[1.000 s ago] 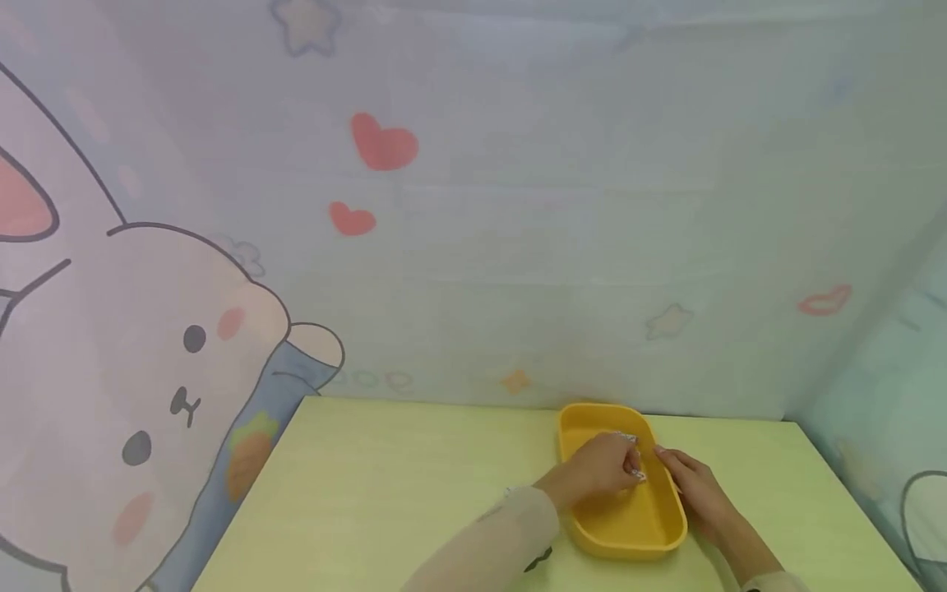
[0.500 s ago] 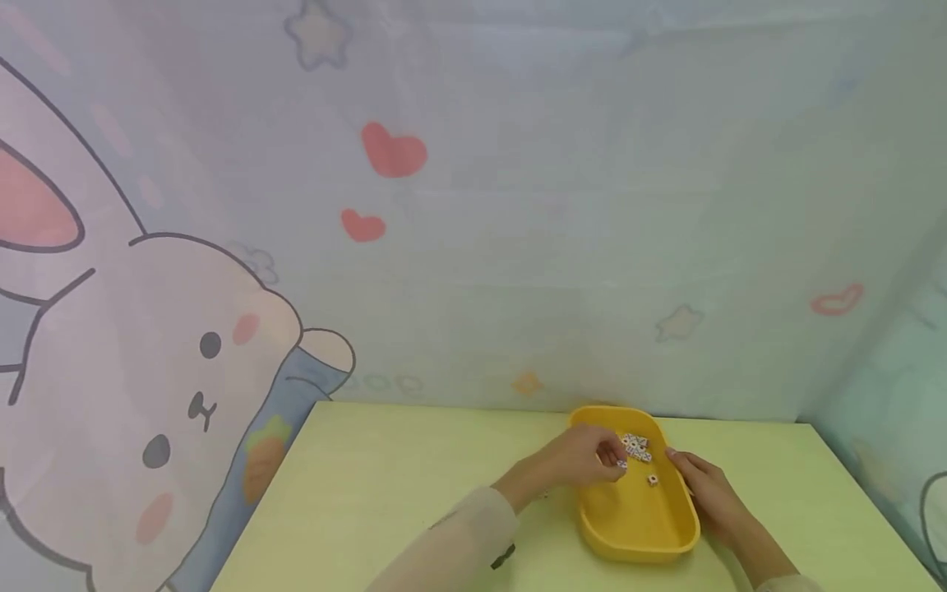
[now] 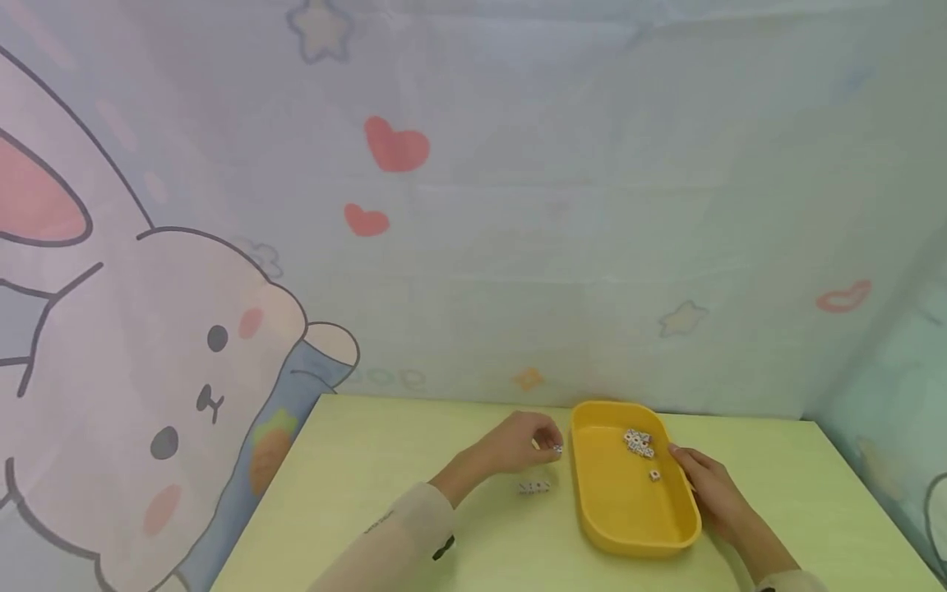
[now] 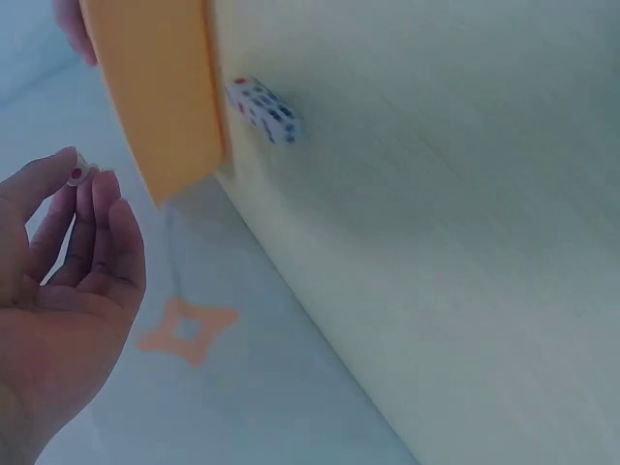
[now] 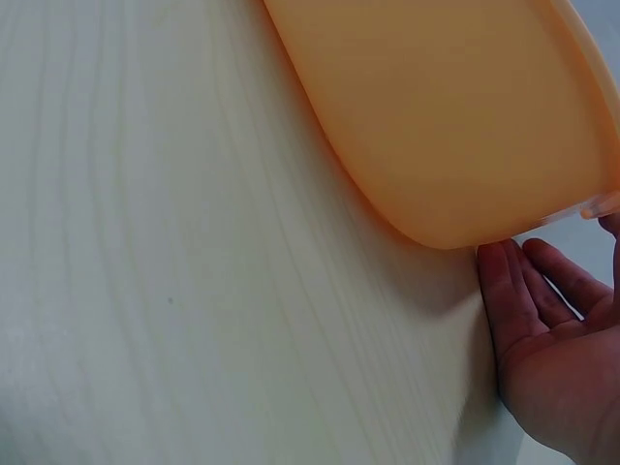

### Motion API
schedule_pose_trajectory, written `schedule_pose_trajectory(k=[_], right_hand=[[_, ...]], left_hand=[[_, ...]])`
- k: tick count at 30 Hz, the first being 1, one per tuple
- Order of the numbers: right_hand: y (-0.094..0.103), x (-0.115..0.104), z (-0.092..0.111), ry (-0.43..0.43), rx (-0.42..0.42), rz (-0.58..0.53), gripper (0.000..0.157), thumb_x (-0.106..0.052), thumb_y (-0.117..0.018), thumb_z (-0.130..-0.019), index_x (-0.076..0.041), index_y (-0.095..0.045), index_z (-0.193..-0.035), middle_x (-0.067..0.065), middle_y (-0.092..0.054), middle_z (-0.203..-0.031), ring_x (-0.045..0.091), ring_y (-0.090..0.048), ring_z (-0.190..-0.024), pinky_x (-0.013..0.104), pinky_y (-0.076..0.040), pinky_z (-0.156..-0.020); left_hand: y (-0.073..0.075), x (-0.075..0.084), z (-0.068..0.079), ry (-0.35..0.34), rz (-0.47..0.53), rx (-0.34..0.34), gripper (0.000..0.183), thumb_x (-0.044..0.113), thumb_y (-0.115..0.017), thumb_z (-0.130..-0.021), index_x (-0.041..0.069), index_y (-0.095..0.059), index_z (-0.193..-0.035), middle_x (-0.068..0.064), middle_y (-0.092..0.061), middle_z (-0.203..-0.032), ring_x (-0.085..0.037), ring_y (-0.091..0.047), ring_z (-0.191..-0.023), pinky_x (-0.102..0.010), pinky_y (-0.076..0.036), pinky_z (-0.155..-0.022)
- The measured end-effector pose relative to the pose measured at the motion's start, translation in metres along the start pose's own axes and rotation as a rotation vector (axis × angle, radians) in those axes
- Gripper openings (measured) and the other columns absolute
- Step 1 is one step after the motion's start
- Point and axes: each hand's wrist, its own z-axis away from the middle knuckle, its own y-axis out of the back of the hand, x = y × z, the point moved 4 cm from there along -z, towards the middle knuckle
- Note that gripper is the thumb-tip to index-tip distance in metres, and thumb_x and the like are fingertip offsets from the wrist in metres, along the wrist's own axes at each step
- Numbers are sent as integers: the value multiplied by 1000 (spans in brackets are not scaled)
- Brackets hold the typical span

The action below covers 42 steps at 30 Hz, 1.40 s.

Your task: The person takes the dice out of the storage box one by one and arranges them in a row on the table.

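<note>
My left hand point(image 3: 512, 444) pinches a small white die point(image 4: 77, 173) between thumb and fingertips, above the table just left of the yellow tray point(image 3: 635, 518). Below that hand, a short row of white dice point(image 3: 534, 487) lies on the table, side by side; the left wrist view shows their dark and red dots. Inside the tray, several dice point(image 3: 639, 442) cluster near the far right side, with one single die point(image 3: 654, 475) a little nearer. My right hand point(image 3: 712, 487) holds the tray's right side, thumb at the rim and fingers point(image 5: 504, 286) against the outer wall.
The pale yellow-green table point(image 3: 414, 460) ends at a printed cloth backdrop point(image 3: 562, 247) close behind the tray. A cloth side wall point(image 3: 888, 427) stands to the right. A dark strip point(image 3: 443, 548) shows beside the left sleeve.
My left hand has come out of the tray and moved left with a die, uncovering the dice inside and the row on the table. My right hand has stayed on the tray.
</note>
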Motion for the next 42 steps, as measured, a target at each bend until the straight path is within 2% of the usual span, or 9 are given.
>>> schedule_pose_trajectory(k=[4, 7, 16, 19, 27, 34, 42], right_hand=[[3, 0, 0, 3, -1, 7, 81, -58, -50, -109, 7, -39, -155, 16, -62, -139, 12, -67, -106, 34, -61, -89], [6, -2, -1, 1, -9, 5, 80, -56, -49, -110, 8, -38, -156, 17, -60, -142, 11, -66, -106, 34, -60, -89], [16, -5, -4, 3, -5, 17, 83, -58, -48, -109, 7, -35, -158, 20, -56, -145, 8, -66, -105, 32, -60, -88], [16, -6, -4, 2, -10, 21, 82, -59, -48, -109, 6, -34, -158, 20, -56, -146, 9, -66, -106, 33, -60, -90], [13, -3, -10, 12, -15, 20, 84, -60, -49, -108, 6, -36, -158, 18, -59, -143, 10, -67, -105, 33, -60, -88], [5, 1, -15, 15, -25, -8, 79, -57, -51, -109, 6, -40, -155, 13, -64, -135, 14, -68, -104, 35, -61, -85], [6, -4, -17, 26, -16, 15, 76, -55, -49, -110, 7, -41, -154, 12, -65, -133, 12, -67, -103, 33, -61, -86]], left_hand=[[7, -13, 14, 29, -45, 13, 6, 14, -75, -99, 13, -73, -104, 11, -67, -94, -2, -62, -87, -19, -53, -82], [8, -21, 24, 33, -84, 22, 6, 12, -76, -98, 12, -73, -103, 10, -68, -93, -4, -62, -87, -21, -54, -82], [-8, -39, 43, 124, -158, 76, 9, 9, -78, -95, 11, -76, -103, 8, -69, -93, -6, -62, -87, -21, -54, -79], [-14, -44, 46, 133, -184, 97, 9, 6, -78, -93, 11, -77, -101, 5, -71, -94, -6, -62, -87, -23, -55, -80], [-27, -59, 56, 152, -101, 124, 8, 9, -81, -93, 12, -76, -99, 7, -65, -94, -5, -59, -88, -25, -55, -83], [-31, -72, 61, 182, -84, 135, 9, 13, -82, -92, 16, -75, -98, 11, -63, -91, -3, -58, -85, -24, -54, -81], [-32, -69, 56, 173, -77, 131, 11, 12, -83, -92, 14, -75, -99, 9, -65, -93, -4, -60, -86, -24, -55, -81]])
